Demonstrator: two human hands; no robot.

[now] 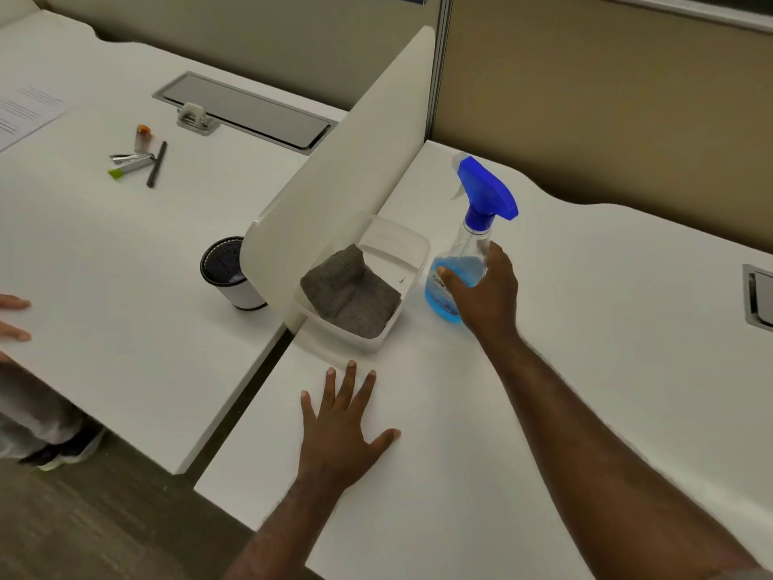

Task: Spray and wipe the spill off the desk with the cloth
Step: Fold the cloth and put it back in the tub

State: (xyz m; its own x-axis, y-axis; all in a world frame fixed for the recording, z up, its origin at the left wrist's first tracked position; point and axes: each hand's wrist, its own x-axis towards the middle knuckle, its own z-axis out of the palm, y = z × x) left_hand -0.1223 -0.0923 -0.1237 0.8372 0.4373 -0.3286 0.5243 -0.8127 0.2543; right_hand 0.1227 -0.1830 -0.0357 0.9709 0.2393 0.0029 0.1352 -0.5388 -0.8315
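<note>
In the head view, the spray bottle (464,261), standing on the worktop (585,328) just beside the tub (412,261) that holds the soft cloth (351,293), is loosely wrapped by the right hand (481,290), while the left hand (341,429) is laid flat and released; the bottle, part-filled and smooth, is judged light but slippery and best gripped at its narrow neck.

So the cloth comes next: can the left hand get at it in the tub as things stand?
Probably yes: the left hand lies flat and empty just short of the open tub, and nothing covers the grey cloth.
</note>
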